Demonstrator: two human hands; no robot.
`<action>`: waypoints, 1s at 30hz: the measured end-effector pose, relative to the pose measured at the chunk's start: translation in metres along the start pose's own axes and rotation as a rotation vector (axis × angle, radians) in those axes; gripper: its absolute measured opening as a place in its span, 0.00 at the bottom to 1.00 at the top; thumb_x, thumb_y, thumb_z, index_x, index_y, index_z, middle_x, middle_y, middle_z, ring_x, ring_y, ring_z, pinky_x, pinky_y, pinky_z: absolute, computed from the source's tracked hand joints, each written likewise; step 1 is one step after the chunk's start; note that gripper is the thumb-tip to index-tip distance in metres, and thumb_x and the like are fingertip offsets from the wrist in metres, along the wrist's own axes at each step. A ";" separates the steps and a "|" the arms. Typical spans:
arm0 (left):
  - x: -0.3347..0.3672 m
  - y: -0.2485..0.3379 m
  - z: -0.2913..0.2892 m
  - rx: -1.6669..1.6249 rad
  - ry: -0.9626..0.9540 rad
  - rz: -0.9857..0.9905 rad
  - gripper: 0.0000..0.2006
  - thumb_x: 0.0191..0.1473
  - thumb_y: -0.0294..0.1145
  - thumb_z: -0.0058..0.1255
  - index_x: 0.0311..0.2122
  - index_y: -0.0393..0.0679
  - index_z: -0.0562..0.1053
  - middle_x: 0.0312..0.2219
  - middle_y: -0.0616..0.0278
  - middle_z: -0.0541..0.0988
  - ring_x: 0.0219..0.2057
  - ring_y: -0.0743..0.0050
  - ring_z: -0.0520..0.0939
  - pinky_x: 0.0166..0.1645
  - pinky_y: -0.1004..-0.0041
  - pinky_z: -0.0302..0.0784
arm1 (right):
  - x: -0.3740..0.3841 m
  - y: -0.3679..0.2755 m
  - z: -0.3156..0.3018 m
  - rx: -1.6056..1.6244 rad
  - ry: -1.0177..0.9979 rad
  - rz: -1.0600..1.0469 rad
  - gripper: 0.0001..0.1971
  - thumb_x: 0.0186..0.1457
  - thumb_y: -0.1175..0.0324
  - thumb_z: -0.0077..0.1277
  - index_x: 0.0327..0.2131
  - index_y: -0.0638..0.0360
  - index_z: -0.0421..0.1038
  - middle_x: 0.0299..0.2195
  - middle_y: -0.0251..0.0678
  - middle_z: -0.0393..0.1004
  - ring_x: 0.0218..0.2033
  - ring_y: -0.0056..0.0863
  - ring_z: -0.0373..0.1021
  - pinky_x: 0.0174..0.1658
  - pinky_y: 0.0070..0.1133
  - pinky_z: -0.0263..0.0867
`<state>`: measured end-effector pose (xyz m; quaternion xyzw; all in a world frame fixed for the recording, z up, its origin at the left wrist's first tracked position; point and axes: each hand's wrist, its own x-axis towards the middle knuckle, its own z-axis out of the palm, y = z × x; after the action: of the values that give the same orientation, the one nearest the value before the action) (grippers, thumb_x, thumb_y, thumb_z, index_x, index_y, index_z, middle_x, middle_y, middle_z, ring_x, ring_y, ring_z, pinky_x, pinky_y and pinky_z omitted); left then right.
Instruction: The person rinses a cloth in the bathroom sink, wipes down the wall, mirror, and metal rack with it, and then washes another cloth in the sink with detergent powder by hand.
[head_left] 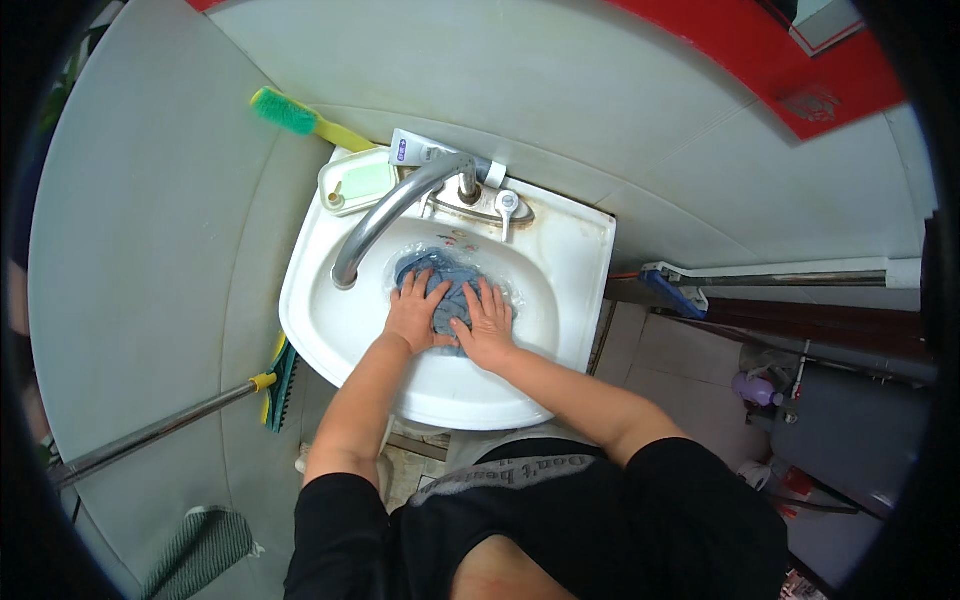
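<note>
A wet, bunched blue-grey cloth (455, 315) lies in the basin of the white sink (350, 325), with clear water or bubbles around its edge. On its left side, my left hand (413, 312) presses down with fingers spread. My right hand (487, 325) rests on the cloth's right side, its fingers also apart and flat. Neither hand is wrapped round the fabric. Above the basin's left part arches a chrome faucet (400, 200), its spout end clear of both hands. A white tap handle (507, 208) sits behind my right hand.
On the sink's back left stand a soap dish (335, 203) with pale green soap (368, 182) and a white tube (415, 150). Behind them leans a green-bristled brush (300, 115). A long-handled floor brush (280, 385) is at left, above a hanging grey towel (205, 550).
</note>
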<state>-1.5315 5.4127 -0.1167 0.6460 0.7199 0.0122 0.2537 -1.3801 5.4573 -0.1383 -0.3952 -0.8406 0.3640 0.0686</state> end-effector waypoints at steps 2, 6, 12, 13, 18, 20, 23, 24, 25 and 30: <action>0.002 0.000 0.014 -0.070 0.238 -0.064 0.38 0.21 0.48 0.63 0.43 0.46 0.64 0.46 0.48 0.62 0.47 0.44 0.60 0.48 0.58 0.59 | 0.010 0.005 0.010 -0.130 0.145 -0.003 0.24 0.45 0.58 0.46 0.47 0.53 0.57 0.49 0.43 0.53 0.49 0.44 0.51 0.50 0.38 0.45; 0.016 -0.007 0.021 -0.142 0.175 -0.218 0.35 0.24 0.48 0.62 0.41 0.44 0.66 0.43 0.46 0.66 0.44 0.46 0.65 0.46 0.64 0.64 | 0.052 0.022 -0.003 -0.255 0.072 -0.262 0.16 0.46 0.60 0.45 0.39 0.54 0.62 0.35 0.39 0.64 0.39 0.36 0.62 0.41 0.35 0.55; 0.034 -0.010 -0.036 -0.445 -0.165 -0.309 0.29 0.29 0.45 0.61 0.40 0.44 0.68 0.34 0.53 0.71 0.38 0.53 0.71 0.41 0.64 0.67 | 0.098 -0.003 -0.042 -0.162 -0.318 0.027 0.16 0.48 0.60 0.43 0.38 0.58 0.65 0.34 0.44 0.68 0.39 0.39 0.65 0.42 0.27 0.60; 0.024 -0.005 -0.045 -0.463 -0.148 -0.325 0.29 0.29 0.45 0.61 0.40 0.44 0.68 0.34 0.53 0.71 0.38 0.53 0.71 0.41 0.64 0.67 | 0.095 -0.006 -0.051 -0.178 -0.334 0.007 0.16 0.48 0.60 0.43 0.38 0.58 0.65 0.34 0.44 0.68 0.39 0.39 0.65 0.42 0.27 0.60; -0.037 0.002 -0.038 -0.278 0.294 -0.450 0.33 0.32 0.34 0.60 0.48 0.45 0.61 0.51 0.50 0.58 0.51 0.53 0.61 0.51 0.68 0.61 | 0.073 0.013 -0.066 0.080 -0.198 -0.252 0.22 0.46 0.61 0.47 0.45 0.59 0.60 0.46 0.45 0.60 0.47 0.41 0.58 0.48 0.28 0.55; -0.067 0.006 -0.028 -0.383 0.558 -0.545 0.32 0.37 0.29 0.56 0.51 0.44 0.58 0.52 0.47 0.54 0.53 0.51 0.56 0.54 0.65 0.56 | 0.066 0.008 -0.060 -0.033 -0.176 -0.345 0.29 0.47 0.62 0.46 0.53 0.55 0.50 0.53 0.45 0.50 0.53 0.43 0.48 0.54 0.29 0.47; -0.121 0.035 0.009 -0.527 0.905 -0.752 0.28 0.39 0.26 0.52 0.49 0.43 0.60 0.51 0.47 0.56 0.53 0.51 0.58 0.54 0.64 0.56 | 0.051 -0.011 -0.047 -0.415 -0.313 -0.544 0.30 0.46 0.59 0.46 0.53 0.56 0.50 0.54 0.43 0.49 0.56 0.41 0.45 0.55 0.32 0.43; -0.138 0.053 0.023 -0.575 1.032 -0.803 0.23 0.41 0.24 0.49 0.47 0.42 0.62 0.50 0.47 0.59 0.51 0.50 0.60 0.53 0.65 0.57 | 0.051 0.003 -0.035 -0.430 -0.424 -0.515 0.33 0.46 0.57 0.45 0.54 0.57 0.46 0.56 0.43 0.44 0.58 0.37 0.38 0.57 0.35 0.38; -0.155 0.070 0.048 -0.533 1.157 -0.855 0.20 0.42 0.24 0.48 0.45 0.41 0.64 0.48 0.48 0.62 0.49 0.51 0.63 0.53 0.65 0.58 | 0.052 0.018 -0.027 -0.416 -0.399 -0.574 0.34 0.45 0.57 0.45 0.55 0.57 0.45 0.56 0.43 0.43 0.59 0.38 0.38 0.57 0.35 0.37; -0.219 0.201 0.153 -0.837 1.328 -1.307 0.17 0.44 0.24 0.46 0.44 0.41 0.65 0.44 0.51 0.67 0.44 0.61 0.69 0.46 0.70 0.66 | 0.040 0.024 -0.025 -0.440 -0.337 -0.712 0.36 0.44 0.64 0.46 0.55 0.63 0.41 0.57 0.49 0.39 0.58 0.46 0.36 0.57 0.37 0.35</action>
<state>-1.2798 5.1935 -0.1047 -0.1510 0.8647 0.4777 -0.0344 -1.3825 5.5100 -0.1433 -0.0218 -0.9810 0.1895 -0.0339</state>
